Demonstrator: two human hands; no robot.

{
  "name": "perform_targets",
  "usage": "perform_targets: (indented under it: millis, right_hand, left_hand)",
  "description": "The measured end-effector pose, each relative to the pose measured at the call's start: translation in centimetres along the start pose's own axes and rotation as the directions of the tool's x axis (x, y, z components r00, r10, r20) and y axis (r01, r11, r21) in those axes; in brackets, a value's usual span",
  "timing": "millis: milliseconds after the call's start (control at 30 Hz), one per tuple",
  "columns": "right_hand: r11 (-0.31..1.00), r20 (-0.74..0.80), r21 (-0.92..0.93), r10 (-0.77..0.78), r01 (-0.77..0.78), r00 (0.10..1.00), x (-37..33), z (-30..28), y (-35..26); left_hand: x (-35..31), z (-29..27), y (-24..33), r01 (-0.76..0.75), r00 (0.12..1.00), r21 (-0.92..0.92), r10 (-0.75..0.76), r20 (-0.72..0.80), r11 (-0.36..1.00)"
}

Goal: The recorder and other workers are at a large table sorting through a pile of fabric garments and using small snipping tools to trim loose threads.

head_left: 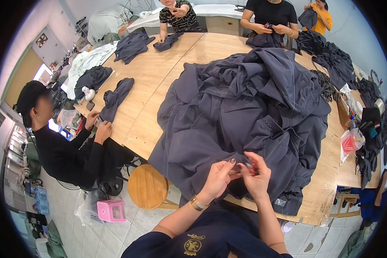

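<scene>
A large heap of dark grey garments (241, 112) covers the table in front of me. At its near edge my left hand (219, 177) is closed in a pinch on the cloth of one garment, thumb and forefinger together. Close beside it on the right, my right hand (256, 175) has its fingers curled round a small red-and-silver tool (250, 165) that looks like thread snips; motion blurs it. The fingertips of both hands almost meet over the garment's edge. Exactly what lies between them is too small to make out.
A co-worker in black (60, 137) handles cloth at the left; others work across the wooden table (146, 116). A round wooden stool (148, 186) and a pink plastic stool (112, 210) stand left of me. More dark garments (331, 60) and a red plastic bag (352, 139) lie right.
</scene>
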State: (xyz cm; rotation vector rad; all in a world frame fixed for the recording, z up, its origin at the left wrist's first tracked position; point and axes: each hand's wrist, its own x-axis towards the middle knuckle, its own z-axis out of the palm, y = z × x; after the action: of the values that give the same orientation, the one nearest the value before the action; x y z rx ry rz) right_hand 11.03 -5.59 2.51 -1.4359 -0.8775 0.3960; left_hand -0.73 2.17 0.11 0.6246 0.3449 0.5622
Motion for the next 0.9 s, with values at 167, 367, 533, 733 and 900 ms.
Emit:
perform_targets:
  millis: [167, 367, 533, 733, 900]
  right_hand:
    - [0.977, 0.036, -0.100, -0.187, 0.189, 0.982, -0.3, 0.3, 2.0]
    - [0.987, -0.071, -0.055, -0.153, 0.149, 0.986, -0.4, 0.1, 1.4]
    - [0.999, -0.081, 0.001, -0.046, 0.046, 0.996, -0.6, 0.3, 1.9]
    - [0.941, 0.014, -0.181, -0.288, 0.286, 0.958, -0.5, 0.3, 2.3]
    - [0.991, -0.074, -0.058, -0.122, 0.118, 0.990, -1.0, 0.2, 2.0]
  left_hand:
    - [-0.2, 1.0, -0.2, -0.009, 1.000, 0.052, 0.010, -0.009, 0.999]
    - [-0.1, 1.5, 0.0, -0.028, 0.998, 0.005, 0.029, -0.048, 1.000]
    - [-0.1, 1.4, -0.2, -0.045, 0.997, 0.024, 0.047, -0.067, 0.999]
    - [-0.1, 1.4, -0.4, -0.053, 0.993, 0.093, 0.062, -0.099, 0.994]
    - [0.0, 1.5, -0.6, -0.123, 0.988, 0.101, 0.132, -0.086, 0.987]
